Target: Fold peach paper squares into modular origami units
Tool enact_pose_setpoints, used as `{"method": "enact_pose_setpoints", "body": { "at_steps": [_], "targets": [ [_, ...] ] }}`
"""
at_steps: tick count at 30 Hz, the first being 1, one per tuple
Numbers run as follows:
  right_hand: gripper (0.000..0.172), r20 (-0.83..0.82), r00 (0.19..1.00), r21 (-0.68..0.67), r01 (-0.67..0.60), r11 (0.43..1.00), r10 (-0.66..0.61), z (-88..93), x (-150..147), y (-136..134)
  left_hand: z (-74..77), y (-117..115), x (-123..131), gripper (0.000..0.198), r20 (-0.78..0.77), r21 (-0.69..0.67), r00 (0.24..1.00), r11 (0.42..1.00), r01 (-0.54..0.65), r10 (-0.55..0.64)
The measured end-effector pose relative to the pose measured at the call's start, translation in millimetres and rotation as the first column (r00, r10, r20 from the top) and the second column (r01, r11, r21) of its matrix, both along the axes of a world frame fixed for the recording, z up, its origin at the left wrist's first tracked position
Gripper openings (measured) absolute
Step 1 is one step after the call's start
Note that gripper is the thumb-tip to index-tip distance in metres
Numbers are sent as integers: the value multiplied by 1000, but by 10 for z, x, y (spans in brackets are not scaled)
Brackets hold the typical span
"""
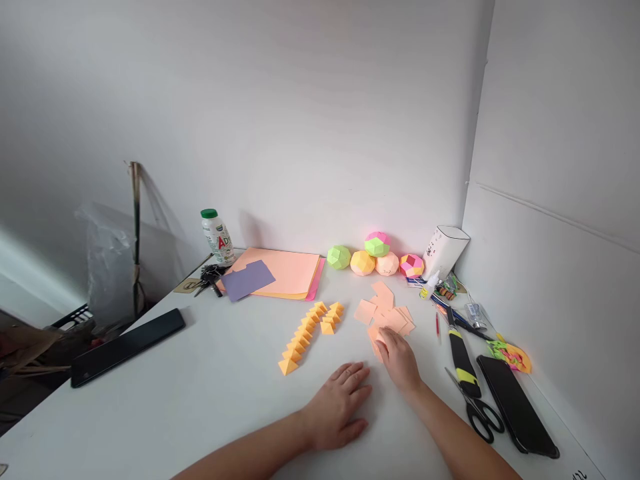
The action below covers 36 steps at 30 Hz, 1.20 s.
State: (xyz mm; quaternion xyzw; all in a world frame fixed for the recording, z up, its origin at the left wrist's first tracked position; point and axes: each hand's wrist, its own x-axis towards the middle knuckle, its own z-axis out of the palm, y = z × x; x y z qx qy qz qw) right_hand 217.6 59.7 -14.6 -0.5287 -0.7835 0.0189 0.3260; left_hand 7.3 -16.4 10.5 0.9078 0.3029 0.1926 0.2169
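Note:
My left hand lies palm down on the white table, fingers stretched out and nothing in it. My right hand is at the near edge of a loose pile of peach paper pieces. Its fingers and thumb are closed on one peach paper piece; the exact grip is partly hidden by the hand. To the left of the pile stand folded orange paper units in a long row and a shorter row.
Faceted paper balls sit by the wall. Peach sheets with a purple piece, a bottle and keys are at back left. Scissors, a cutter and a black phone-like object lie right; a dark flat case left.

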Motion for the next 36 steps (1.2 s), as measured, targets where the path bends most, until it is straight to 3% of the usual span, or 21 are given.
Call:
{"method": "enact_pose_setpoints", "body": {
  "at_steps": [3,5,6,8,10,11,13,17,19,21,23,25,29,33,36],
  "targets": [
    [31,-141,990,-29,21,999,-25,82,-16,-36,8,24,-9,32,153,-83,988,996,-12,25],
    [31,-305,951,-63,34,997,-51,186,-75,-106,39,44,-13,22,301,-259,948,966,-24,105],
    [31,-411,909,-91,38,995,-72,247,-123,-153,62,54,-12,23,365,-396,908,917,-50,207],
    [33,-602,791,-212,-30,977,-106,361,-250,-260,112,75,1,33,444,-663,763,745,-74,470],
    [39,-741,655,-337,-169,926,-150,430,-394,-363,153,93,28,48,471,-815,606,580,19,642],
    [42,-784,596,-377,-238,895,-172,439,-461,-406,166,101,45,51,473,-846,575,527,83,668],
    [44,-806,555,-435,-317,843,-207,411,-564,-472,174,115,77,45,465,-868,576,473,149,672],
    [43,-808,547,-502,-444,742,-219,307,-602,-533,158,140,104,34,350,-927,526,368,74,775],
    [45,-801,562,-518,-477,710,-207,295,-561,-534,160,144,93,34,348,-928,517,366,70,782],
    [44,-785,596,-502,-453,737,-168,307,-509,-518,173,139,74,34,333,-930,524,363,49,783],
    [40,-780,610,-488,-454,746,-139,314,-463,-490,190,128,50,37,283,-946,549,322,27,787],
    [38,-807,575,-491,-524,696,-136,302,-431,-452,197,122,24,40,279,-951,561,305,48,780],
    [33,-854,504,-470,-645,603,-127,255,-406,-383,154,145,-34,38,376,-926,535,333,179,757],
    [33,-838,539,-489,-668,561,-88,256,-406,-374,77,189,-76,36,397,-918,438,358,172,806],
    [31,-816,577,-509,-692,512,-30,276,-409,-400,52,192,-86,36,390,-918,443,376,123,807]
  ]
}}
